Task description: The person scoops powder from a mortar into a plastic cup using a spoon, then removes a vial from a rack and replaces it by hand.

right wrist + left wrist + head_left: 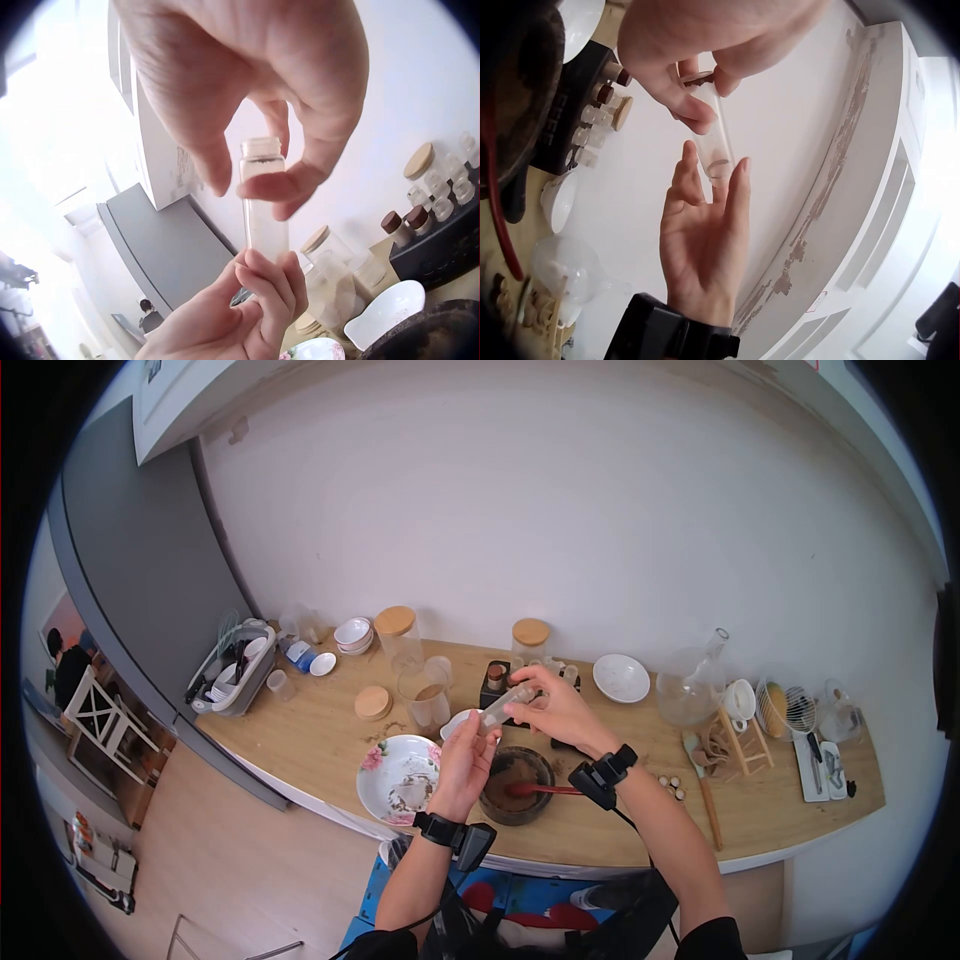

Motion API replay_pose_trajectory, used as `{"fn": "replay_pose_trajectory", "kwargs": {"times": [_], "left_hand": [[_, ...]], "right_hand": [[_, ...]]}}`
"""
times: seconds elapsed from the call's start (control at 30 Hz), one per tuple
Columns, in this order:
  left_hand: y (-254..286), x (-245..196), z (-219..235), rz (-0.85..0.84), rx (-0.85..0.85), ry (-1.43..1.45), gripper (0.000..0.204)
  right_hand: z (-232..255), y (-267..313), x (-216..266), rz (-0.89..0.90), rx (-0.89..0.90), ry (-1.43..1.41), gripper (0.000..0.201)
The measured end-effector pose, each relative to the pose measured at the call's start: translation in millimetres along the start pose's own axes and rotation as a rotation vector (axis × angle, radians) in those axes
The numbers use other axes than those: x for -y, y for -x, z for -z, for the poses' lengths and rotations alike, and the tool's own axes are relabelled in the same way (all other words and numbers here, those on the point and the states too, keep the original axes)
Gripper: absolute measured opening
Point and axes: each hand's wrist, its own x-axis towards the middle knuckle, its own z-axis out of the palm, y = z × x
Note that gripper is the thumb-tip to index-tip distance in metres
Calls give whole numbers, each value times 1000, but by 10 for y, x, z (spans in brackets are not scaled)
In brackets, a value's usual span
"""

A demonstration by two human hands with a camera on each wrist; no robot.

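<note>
A small clear glass vial (pixel 505 707) is held at a slant between both hands. Its lower end is gripped by the fingertips of the left hand (pixel 466 760). The right hand (pixel 560 712) has curled fingers around the upper part, below the threaded neck. In the right wrist view the vial (pixel 264 217) has an uncapped mouth and dark specks at its shoulder; the right thumb stands slightly off the glass. Dark bits also show at the end of the vial (pixel 714 135) by the left fingers. Below the hands is a dark bowl (pixel 512 819) with brown powder and a red-handled utensil.
A flowered bowl (pixel 372 785) stands left of the dark one. Behind are a black rack (pixel 427 262) of small bottles, wooden-lidded jars (pixel 403 650) and a white bowl (pixel 621 678). Farther right are a glass flask (pixel 690 698), a wooden stand (pixel 748 752) and a brush (pixel 709 800).
</note>
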Motion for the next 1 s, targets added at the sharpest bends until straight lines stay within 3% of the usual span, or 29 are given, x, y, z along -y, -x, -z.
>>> {"fn": "replay_pose_trajectory", "kwargs": {"times": [0.13,0.2,0.23,0.3,0.4,0.5,0.73,0.8,1.0], "left_hand": [[128,-33,-156,8,-12,-94,26],[154,-56,-131,9,-53,-148,28],[173,-70,-36,-58,-107,-242,29],[196,-97,195,-119,-156,-334,31],[253,-131,549,-196,-159,-544,27],[324,-196,694,-269,-201,-644,20],[479,-300,754,-303,-274,-681,11],[485,-309,797,-311,-277,-685,9],[560,-369,872,-353,-302,-695,9]], "right_hand": [[111,-82,-38,-58,55,-51,39],[275,-109,-97,16,-124,-22,30],[389,-138,-149,10,-123,-11,30],[655,-202,-296,80,-360,161,28],[964,-258,-611,78,-493,406,28],[1091,-304,-989,6,-475,426,30],[915,-399,-1301,21,-502,463,31],[881,-435,-1313,-55,-447,546,31],[759,-554,-1452,1,-294,832,28]]}}
